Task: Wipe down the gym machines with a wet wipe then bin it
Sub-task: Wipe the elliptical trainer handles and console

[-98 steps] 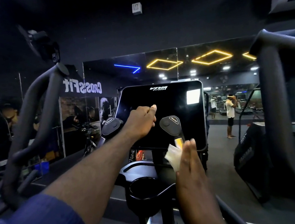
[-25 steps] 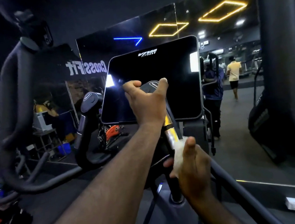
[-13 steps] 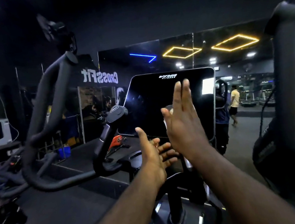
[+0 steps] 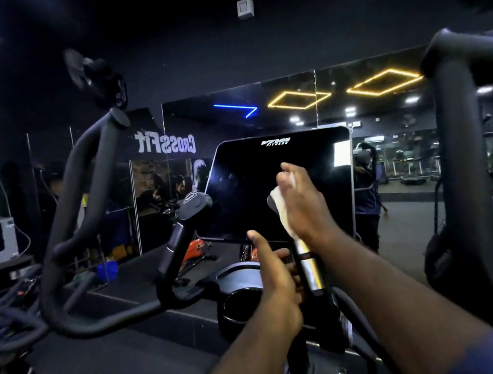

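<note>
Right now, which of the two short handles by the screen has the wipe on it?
The right handle: the right hand holds the wipe wrapped over its top. The left handle stands bare, untouched.

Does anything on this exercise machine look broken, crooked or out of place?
Nothing stands out. The console screen sits straight, no cracks visible, and the right hand grips a white wet wipe round the handle in front of it.

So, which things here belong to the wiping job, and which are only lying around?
In the job: wet wipe, right hand gripping it, handle being wiped, left hand gripping its stem, console screen.
Only around: cup holder, orange machine on the floor, white wall box.
</note>
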Demonstrator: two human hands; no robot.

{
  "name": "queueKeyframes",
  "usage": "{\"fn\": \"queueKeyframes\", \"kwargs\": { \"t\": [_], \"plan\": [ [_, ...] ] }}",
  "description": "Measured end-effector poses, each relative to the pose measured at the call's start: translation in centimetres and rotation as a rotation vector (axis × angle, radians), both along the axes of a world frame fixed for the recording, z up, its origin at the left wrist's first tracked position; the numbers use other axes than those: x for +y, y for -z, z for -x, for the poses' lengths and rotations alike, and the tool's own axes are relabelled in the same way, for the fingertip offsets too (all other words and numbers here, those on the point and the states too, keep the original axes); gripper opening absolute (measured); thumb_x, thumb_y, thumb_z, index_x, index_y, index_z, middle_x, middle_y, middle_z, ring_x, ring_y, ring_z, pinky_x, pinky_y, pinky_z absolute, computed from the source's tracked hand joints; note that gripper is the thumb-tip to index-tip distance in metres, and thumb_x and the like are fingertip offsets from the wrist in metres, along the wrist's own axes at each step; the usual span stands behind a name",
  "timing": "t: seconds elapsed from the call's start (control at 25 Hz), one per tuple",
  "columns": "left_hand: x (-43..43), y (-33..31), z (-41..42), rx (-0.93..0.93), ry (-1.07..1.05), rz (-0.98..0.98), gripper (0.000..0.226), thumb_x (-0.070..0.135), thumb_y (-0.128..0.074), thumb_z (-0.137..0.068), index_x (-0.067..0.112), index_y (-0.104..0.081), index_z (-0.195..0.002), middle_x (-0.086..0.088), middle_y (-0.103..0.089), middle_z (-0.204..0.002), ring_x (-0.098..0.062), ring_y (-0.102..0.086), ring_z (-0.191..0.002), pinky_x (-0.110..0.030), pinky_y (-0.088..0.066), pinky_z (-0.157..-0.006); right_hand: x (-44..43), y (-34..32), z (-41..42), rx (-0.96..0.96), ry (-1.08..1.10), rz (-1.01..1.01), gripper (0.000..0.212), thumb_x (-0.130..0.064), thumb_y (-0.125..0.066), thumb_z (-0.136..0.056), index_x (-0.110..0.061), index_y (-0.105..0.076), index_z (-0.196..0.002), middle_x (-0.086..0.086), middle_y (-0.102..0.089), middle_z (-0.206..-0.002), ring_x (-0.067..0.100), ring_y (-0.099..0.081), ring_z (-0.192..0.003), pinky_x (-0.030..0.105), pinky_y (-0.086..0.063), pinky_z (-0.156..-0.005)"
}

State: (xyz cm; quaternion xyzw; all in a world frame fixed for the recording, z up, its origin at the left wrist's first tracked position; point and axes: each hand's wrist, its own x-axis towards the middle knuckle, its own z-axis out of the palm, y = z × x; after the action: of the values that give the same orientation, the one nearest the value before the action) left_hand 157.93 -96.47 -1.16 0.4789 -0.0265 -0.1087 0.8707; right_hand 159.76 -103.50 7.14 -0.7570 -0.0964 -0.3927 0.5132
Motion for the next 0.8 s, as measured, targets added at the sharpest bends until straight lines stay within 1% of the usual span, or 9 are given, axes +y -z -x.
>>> {"fn": "queueKeyframes", "kwargs": {
  "t": [0.08, 0.12, 0.16, 0.24, 0.36, 0.48, 0.6, 0.64, 0.8],
  "plan": [
    [-0.9, 0.6, 0.2, -0.019, -0.02, 0.034, 0.097, 0.087, -0.025, -0.089, 0.005, -0.067, -0.118, -0.026, -0.073, -0.116, -0.037, -0.073, -0.1, -0.048, -0.057, -0.093, 0.1, 1.1, 1.4, 0.253, -0.288, -0.412, 0.059, -0.063, -0.039, -0.105, -0.012, -0.055, -0.129, 0.026, -0.071, -0.112, 0.036, -0.071, -0.083, 0.037, -0.059, -0.062],
    [-1.1, 1.1, 0.4, -0.035, -0.046, 0.044, 0.092, 0.087, -0.025, -0.088, 0.009, -0.07, -0.107, -0.024, -0.076, -0.109, -0.035, -0.075, -0.096, -0.046, -0.059, -0.088, 0.0, 2.2, 2.6, 0.347, -0.336, -0.461, 0.07, -0.071, -0.034, -0.101, -0.009, -0.058, -0.122, 0.026, -0.072, -0.095, 0.035, -0.069, -0.067, 0.037, -0.058, -0.054],
    [-1.0, 1.6, 0.2, -0.05, -0.059, 0.053, 0.088, 0.089, -0.023, -0.086, 0.014, -0.069, -0.092, -0.017, -0.077, -0.093, -0.03, -0.074, -0.08, -0.04, -0.061, -0.073, -0.3, 3.3, 3.7, 0.403, -0.36, -0.466, 0.079, -0.076, -0.03, -0.099, -0.005, -0.062, -0.113, 0.024, -0.071, -0.082, 0.032, -0.066, -0.057, 0.036, -0.056, -0.051],
    [-0.4, 3.0, 0.4, -0.057, -0.071, 0.056, 0.081, 0.091, -0.019, -0.086, 0.02, -0.057, -0.074, -0.004, -0.06, -0.064, -0.015, -0.049, -0.048, -0.025, -0.037, -0.047, -0.6, 6.1, 5.4, 0.418, -0.346, -0.47, 0.085, -0.079, -0.029, -0.095, -0.003, -0.066, -0.098, 0.021, -0.067, -0.07, 0.029, -0.062, -0.051, 0.032, -0.052, -0.048],
    [0.4, 5.1, 0.2, -0.077, -0.091, -0.045, 0.076, 0.084, -0.029, -0.094, 0.012, -0.055, -0.093, -0.001, -0.044, -0.053, -0.012, -0.035, -0.038, -0.02, -0.028, -0.04, -0.7, 11.3, 6.4, 0.329, -0.249, -0.409, 0.081, -0.088, -0.033, -0.086, -0.016, -0.071, -0.082, 0.014, -0.065, -0.064, 0.025, -0.059, -0.052, 0.03, -0.05, -0.051],
    [0.6, 7.4, -0.7, -0.234, -0.158, -0.274, 0.071, 0.074, -0.044, -0.098, 0.008, -0.064, -0.083, -0.012, -0.065, -0.067, -0.022, -0.057, -0.052, -0.031, -0.046, -0.05, -0.8, 16.5, 6.3, 0.135, -0.099, -0.387, 0.068, -0.081, -0.031, -0.092, -0.023, -0.066, -0.088, -0.001, -0.067, -0.069, 0.013, -0.063, -0.062, 0.029, -0.054, -0.057],
    [1.1, 8.8, 0.4, -0.314, -0.198, -0.36, 0.061, 0.057, -0.043, -0.107, 0.006, -0.067, -0.082, -0.012, -0.072, -0.075, -0.024, -0.067, -0.065, -0.036, -0.054, -0.064, -2.3, 21.2, 4.8, 0.229, 0.113, -0.225, 0.057, -0.099, -0.031, -0.079, -0.06, -0.061, -0.109, 0.012, -0.066, -0.114, 0.025, -0.062, -0.102, 0.049, -0.054, -0.099],
    [1.3, 9.4, 0.8, -0.311, -0.224, -0.385, 0.06, 0.056, -0.043, -0.107, 0.007, -0.068, -0.083, -0.01, -0.074, -0.078, -0.022, -0.069, -0.067, -0.036, -0.055, -0.067, -2.6, 21.7, 4.7, 0.257, 0.137, -0.217, 0.05, -0.096, -0.037, -0.078, -0.063, -0.061, -0.107, 0.013, -0.066, -0.12, 0.029, -0.062, -0.108, 0.051, -0.052, -0.103],
    [1.8, 11.1, 2.2, -0.21, -0.213, -0.442, 0.06, 0.067, -0.042, -0.103, 0.017, -0.069, -0.083, -0.003, -0.075, -0.08, -0.019, -0.068, -0.072, -0.035, -0.049, -0.068, -3.7, 20.3, 5.9, 0.195, -0.094, -0.711, 0.042, -0.042, -0.047, -0.109, -0.006, -0.068, -0.111, 0.007, -0.074, -0.079, 0.015, -0.067, -0.061, 0.025, -0.052, -0.051]
  ]
}}
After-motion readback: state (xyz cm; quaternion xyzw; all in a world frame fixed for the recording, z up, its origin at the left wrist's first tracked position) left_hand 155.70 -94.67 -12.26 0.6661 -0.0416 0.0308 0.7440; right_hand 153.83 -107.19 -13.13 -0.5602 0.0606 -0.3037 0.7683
